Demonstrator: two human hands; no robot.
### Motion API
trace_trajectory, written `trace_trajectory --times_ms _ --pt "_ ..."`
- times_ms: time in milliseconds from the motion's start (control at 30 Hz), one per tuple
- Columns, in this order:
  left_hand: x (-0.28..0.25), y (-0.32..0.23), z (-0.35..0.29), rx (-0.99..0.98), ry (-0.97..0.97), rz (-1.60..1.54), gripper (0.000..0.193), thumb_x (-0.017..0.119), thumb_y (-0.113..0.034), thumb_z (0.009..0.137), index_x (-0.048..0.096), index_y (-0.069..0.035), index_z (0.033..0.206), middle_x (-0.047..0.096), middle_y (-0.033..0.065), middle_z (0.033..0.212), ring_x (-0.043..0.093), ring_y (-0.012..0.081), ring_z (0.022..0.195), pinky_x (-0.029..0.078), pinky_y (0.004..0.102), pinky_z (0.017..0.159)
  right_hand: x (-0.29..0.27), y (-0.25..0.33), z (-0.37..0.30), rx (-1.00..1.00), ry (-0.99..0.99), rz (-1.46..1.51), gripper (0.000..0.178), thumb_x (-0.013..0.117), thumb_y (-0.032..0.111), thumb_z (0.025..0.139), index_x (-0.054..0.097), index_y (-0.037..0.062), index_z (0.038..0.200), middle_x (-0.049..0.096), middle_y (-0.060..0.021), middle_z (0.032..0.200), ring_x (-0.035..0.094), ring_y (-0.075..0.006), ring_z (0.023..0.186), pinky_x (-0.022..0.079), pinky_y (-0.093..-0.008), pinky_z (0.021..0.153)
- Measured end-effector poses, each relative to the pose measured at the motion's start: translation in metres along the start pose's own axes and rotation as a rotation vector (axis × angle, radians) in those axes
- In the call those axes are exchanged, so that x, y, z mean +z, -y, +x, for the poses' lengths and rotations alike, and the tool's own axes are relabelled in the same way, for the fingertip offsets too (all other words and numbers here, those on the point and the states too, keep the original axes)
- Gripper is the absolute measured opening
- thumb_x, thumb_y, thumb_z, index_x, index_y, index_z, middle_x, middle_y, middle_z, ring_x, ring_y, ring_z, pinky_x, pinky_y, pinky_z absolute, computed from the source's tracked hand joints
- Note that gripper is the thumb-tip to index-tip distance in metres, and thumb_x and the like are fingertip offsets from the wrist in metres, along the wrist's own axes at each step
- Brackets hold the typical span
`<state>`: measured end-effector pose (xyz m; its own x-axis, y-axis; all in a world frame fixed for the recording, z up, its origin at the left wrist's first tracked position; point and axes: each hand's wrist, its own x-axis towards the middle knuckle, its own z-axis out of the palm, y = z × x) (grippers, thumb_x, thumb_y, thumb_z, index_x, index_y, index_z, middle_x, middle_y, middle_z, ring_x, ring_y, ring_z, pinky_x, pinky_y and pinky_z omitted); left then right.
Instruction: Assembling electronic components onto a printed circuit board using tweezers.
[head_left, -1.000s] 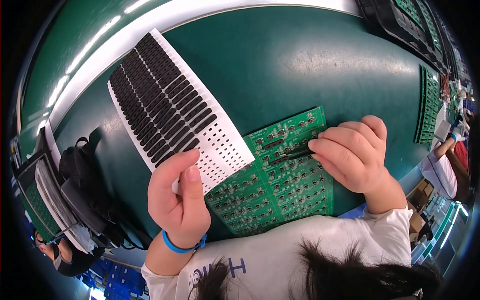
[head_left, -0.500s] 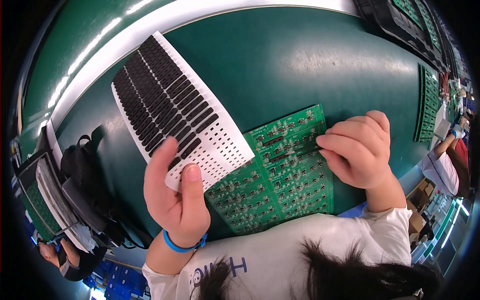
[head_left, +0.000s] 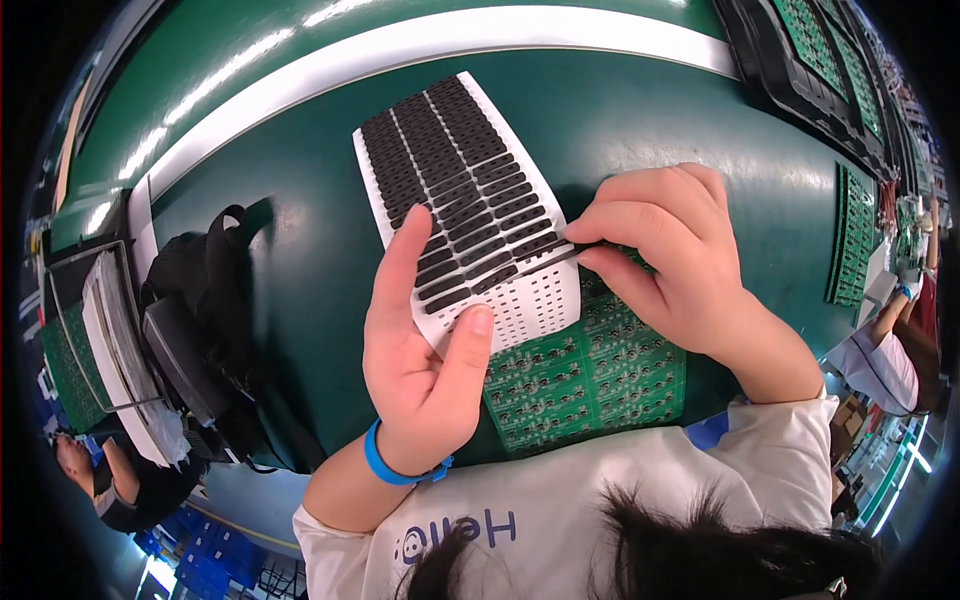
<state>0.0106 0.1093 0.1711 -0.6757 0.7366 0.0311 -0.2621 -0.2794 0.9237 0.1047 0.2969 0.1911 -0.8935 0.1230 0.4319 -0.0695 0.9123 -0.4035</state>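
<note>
My left hand grips the lower end of a white backing sheet, thumb in front. Rows of black adhesive strips with small holes cover its upper part; the lower part is bare of them and shows only small dark marks. At the sheet's right edge, my right hand pinches the end of a thin black strip, which slants across the lowest row. Below the sheet a green circuit board panel lies on the table, partly hidden by the sheet and my right hand.
On the left stand a black bag and a wire rack with boards and papers. More green boards lie at the right edge of the green table. Black trays holding boards sit at the far right. Other people are at both sides.
The sheet and my left hand have moved right, over the upper part of the panel. My right hand has left the panel, moved up-left to the sheet's edge and taken hold of a black strip.
</note>
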Motion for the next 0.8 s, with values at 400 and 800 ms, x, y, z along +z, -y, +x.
trace_trajectory --times_ms 400,800 --pt "-0.002 -0.005 0.007 -0.062 -0.122 0.108 0.045 0.046 0.008 0.09 0.04 0.004 0.135 0.051 0.0155 0.129 0.053 0.0219 0.115 0.041 0.0348 0.1 0.002 0.005 -0.01 -0.192 -0.263 -0.258 0.024 0.071 0.02 0.064 0.065 0.0174 0.087 0.059 0.0032 0.081 0.054 -0.0117 0.066 0.032 -0.028 0.07" --pt "-0.012 0.012 0.029 0.171 -0.168 0.285 0.043 0.052 0.007 0.088 0.042 0.002 0.13 0.051 0.0124 0.12 0.054 0.0147 0.104 0.047 0.0266 0.087 0.006 0.019 -0.033 0.03 0.088 -0.079 0.023 0.073 0.01 0.067 0.065 0.0127 0.089 0.059 -0.0008 0.085 0.055 -0.0194 0.074 0.038 -0.0321 0.072"
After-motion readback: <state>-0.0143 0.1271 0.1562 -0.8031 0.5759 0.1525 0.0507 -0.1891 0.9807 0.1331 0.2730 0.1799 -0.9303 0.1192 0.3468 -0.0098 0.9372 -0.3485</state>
